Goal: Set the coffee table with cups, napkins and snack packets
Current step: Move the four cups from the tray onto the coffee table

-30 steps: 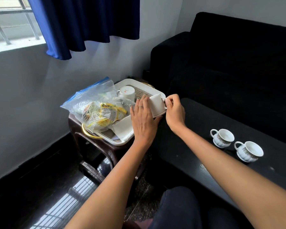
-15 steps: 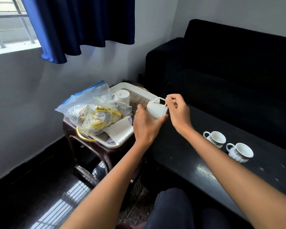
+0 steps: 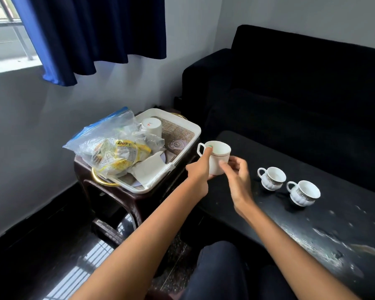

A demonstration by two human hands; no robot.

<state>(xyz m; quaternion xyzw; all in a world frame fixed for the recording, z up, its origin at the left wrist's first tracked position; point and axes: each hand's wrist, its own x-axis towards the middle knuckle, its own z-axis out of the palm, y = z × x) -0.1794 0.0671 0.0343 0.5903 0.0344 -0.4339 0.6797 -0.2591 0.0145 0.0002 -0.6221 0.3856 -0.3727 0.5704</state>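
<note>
The left hand [image 3: 200, 169] holds a plain white cup [image 3: 218, 158] upright over the near-left corner of the dark desk [image 3: 312, 224], its thumb hooked over the rim. The right hand [image 3: 236, 176] is just beside the cup with fingers loosely curled; whether it touches the cup is unclear. Two patterned cups [image 3: 271, 177] [image 3: 304, 192] stand on the desk, near each other. On the white tray [image 3: 191, 128] to the left sit an upturned cup [image 3: 151, 126], a clear bag of snack packets [image 3: 110, 148] and white napkins [image 3: 148, 169].
</note>
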